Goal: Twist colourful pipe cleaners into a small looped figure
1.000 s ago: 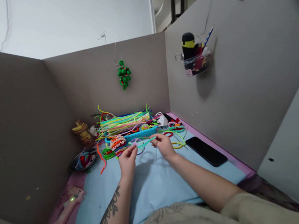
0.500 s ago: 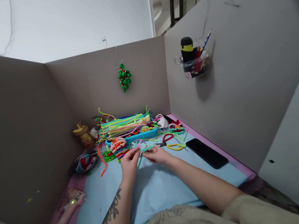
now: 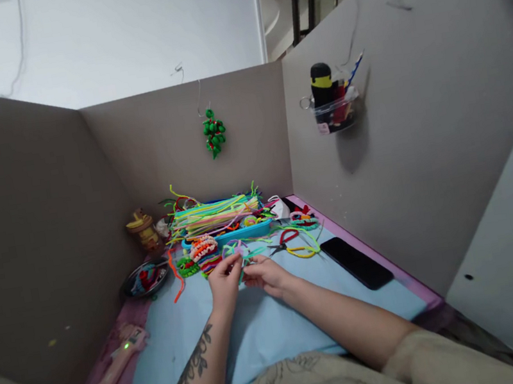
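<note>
My left hand (image 3: 224, 281) and my right hand (image 3: 265, 276) meet over the light blue mat (image 3: 268, 326), fingertips almost touching. Both pinch a teal-green pipe cleaner (image 3: 244, 260) between them; it bends down between the fingers. Just beyond the hands lie finished twisted pipe-cleaner pieces (image 3: 202, 250) in orange, white and green. Behind those stands a blue tray (image 3: 248, 231) piled with long neon pipe cleaners (image 3: 214, 213).
A black phone (image 3: 356, 262) lies right on the mat, loose yellow and red loops (image 3: 300, 247) beside it. A dark dish (image 3: 146, 279) and yellow figurine (image 3: 141, 228) sit left, a pink glue gun (image 3: 117, 358) near left. Cardboard walls surround; a green ornament (image 3: 214, 132) and a tool cup (image 3: 333, 105) hang there.
My hands were apart with the pipe cleaner stretched between them; they have drawn together and come slightly nearer to me, folding the pipe cleaner.
</note>
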`<state>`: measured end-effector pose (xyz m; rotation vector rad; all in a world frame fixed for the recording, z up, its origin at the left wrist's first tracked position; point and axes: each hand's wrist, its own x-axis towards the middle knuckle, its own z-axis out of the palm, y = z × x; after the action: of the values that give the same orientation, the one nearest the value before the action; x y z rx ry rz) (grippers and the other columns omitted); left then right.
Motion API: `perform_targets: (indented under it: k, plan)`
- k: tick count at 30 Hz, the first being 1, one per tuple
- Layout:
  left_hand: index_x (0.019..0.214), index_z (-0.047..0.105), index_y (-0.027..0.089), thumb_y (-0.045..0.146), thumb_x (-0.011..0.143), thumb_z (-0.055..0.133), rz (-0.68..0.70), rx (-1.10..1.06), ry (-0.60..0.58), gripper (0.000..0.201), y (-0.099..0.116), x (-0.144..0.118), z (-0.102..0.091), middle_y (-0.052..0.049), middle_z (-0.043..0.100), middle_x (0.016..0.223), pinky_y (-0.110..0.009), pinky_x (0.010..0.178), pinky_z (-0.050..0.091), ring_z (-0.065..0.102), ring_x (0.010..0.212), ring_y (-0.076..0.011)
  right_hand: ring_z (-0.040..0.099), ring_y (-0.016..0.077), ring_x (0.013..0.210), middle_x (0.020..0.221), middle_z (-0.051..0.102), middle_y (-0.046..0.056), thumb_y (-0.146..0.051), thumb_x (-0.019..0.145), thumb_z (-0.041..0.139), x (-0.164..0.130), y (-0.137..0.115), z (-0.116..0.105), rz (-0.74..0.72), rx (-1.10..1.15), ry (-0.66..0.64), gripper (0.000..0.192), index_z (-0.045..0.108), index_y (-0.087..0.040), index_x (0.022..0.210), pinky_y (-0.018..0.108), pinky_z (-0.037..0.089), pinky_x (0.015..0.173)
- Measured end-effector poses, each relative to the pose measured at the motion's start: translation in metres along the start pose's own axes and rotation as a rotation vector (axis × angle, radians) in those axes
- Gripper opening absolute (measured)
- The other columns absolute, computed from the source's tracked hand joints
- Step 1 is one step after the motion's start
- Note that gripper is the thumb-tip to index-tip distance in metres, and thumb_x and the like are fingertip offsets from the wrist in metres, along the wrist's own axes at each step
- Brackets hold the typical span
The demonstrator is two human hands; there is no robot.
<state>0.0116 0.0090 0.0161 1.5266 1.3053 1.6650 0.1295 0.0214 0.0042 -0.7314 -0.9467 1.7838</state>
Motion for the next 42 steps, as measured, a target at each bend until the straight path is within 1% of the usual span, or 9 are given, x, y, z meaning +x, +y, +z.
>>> perform_targets:
  k: [7, 10, 15, 18, 20, 24, 31, 38, 42]
  plan:
    - [0.086, 0.07, 0.015, 0.033, 0.065, 0.066, -0.021, 0.005, 0.122, 0.028, 0.003, 0.004, -0.004, -0.007, 0.07, 0.08, -0.027, 0.069, 0.048, 0.061, 0.073, -0.0174, 0.046, 0.0085, 0.044, 0.051, 0.048, -0.01, -0.013, 0.056, 0.053, -0.003, 0.004, 0.006, -0.14, -0.135, 0.033, 0.034, 0.04, -0.021, 0.086, 0.019, 0.035, 0.046]
    - [0.088, 0.07, 0.014, 0.033, 0.065, 0.066, -0.031, -0.027, 0.169, 0.03, 0.002, 0.008, -0.007, -0.008, 0.07, 0.084, -0.028, 0.072, 0.049, 0.062, 0.078, -0.0182, 0.043, 0.0074, 0.048, 0.055, 0.045, -0.009, -0.011, 0.057, 0.048, -0.011, 0.005, 0.006, -0.217, -0.383, -0.187, 0.023, 0.042, -0.021, 0.077, 0.018, 0.034, 0.047]
    - [0.089, 0.069, 0.013, 0.034, 0.065, 0.065, -0.077, -0.04, 0.151, 0.032, 0.001, 0.01, -0.008, -0.009, 0.07, 0.085, -0.028, 0.069, 0.05, 0.063, 0.077, -0.0184, 0.044, 0.0071, 0.057, 0.067, 0.05, -0.007, -0.006, 0.057, 0.049, -0.031, 0.001, 0.005, -0.315, -0.98, -0.747, 0.028, 0.051, -0.019, 0.081, 0.017, 0.034, 0.052]
    - [0.089, 0.069, 0.012, 0.035, 0.066, 0.065, -0.089, -0.031, 0.129, 0.032, 0.0, 0.009, -0.007, -0.009, 0.069, 0.084, -0.028, 0.068, 0.05, 0.063, 0.077, -0.0187, 0.046, 0.0069, 0.057, 0.067, 0.052, -0.006, -0.008, 0.062, 0.053, -0.034, -0.001, 0.005, -0.311, -1.059, -0.87, 0.028, 0.05, -0.019, 0.088, 0.017, 0.036, 0.053]
    - [0.088, 0.068, 0.012, 0.035, 0.065, 0.065, -0.089, -0.037, 0.117, 0.032, -0.001, 0.01, -0.007, -0.009, 0.069, 0.084, -0.029, 0.069, 0.049, 0.063, 0.079, -0.0194, 0.045, 0.007, 0.056, 0.064, 0.05, -0.006, -0.014, 0.067, 0.056, -0.031, -0.002, 0.004, -0.354, -1.026, -0.761, 0.023, 0.049, -0.019, 0.088, 0.017, 0.036, 0.053]
    - [0.086, 0.068, 0.012, 0.033, 0.063, 0.067, -0.082, -0.063, 0.106, 0.031, -0.002, 0.01, -0.007, -0.009, 0.069, 0.084, -0.03, 0.071, 0.048, 0.062, 0.079, -0.0196, 0.044, 0.0076, 0.057, 0.067, 0.049, -0.005, -0.022, 0.073, 0.056, -0.018, -0.007, -0.001, -0.547, -0.897, -0.327, 0.017, 0.046, -0.02, 0.088, 0.019, 0.036, 0.054]
    - [0.085, 0.067, 0.013, 0.032, 0.064, 0.068, -0.081, -0.143, 0.03, 0.029, -0.003, 0.008, -0.002, -0.007, 0.068, 0.081, -0.028, 0.066, 0.048, 0.061, 0.07, -0.016, 0.049, 0.012, 0.068, 0.081, 0.054, 0.002, -0.015, 0.075, 0.048, -0.005, -0.013, -0.011, -0.824, -0.91, 0.12, 0.018, 0.053, -0.019, 0.092, 0.023, 0.04, 0.06]
    - [0.098, 0.06, 0.013, 0.032, 0.067, 0.066, -0.092, -0.206, -0.041, 0.037, -0.002, 0.005, 0.002, -0.003, 0.064, 0.069, -0.024, 0.057, 0.045, 0.057, 0.06, -0.0122, 0.049, 0.013, 0.068, 0.074, 0.051, 0.001, -0.019, 0.077, 0.053, -0.001, -0.015, -0.013, -0.844, -1.025, 0.192, 0.007, 0.059, -0.019, 0.075, 0.024, 0.04, 0.061]
    - [0.104, 0.055, 0.014, 0.037, 0.072, 0.06, -0.066, -0.161, 0.062, 0.04, -0.002, 0.007, 0.0, -0.003, 0.061, 0.07, -0.022, 0.054, 0.042, 0.056, 0.061, -0.0125, 0.048, 0.0128, 0.069, 0.073, 0.051, 0.001, -0.017, 0.079, 0.051, -0.002, -0.017, -0.013, -0.854, -1.026, 0.217, 0.009, 0.057, -0.019, 0.073, 0.023, 0.039, 0.061]
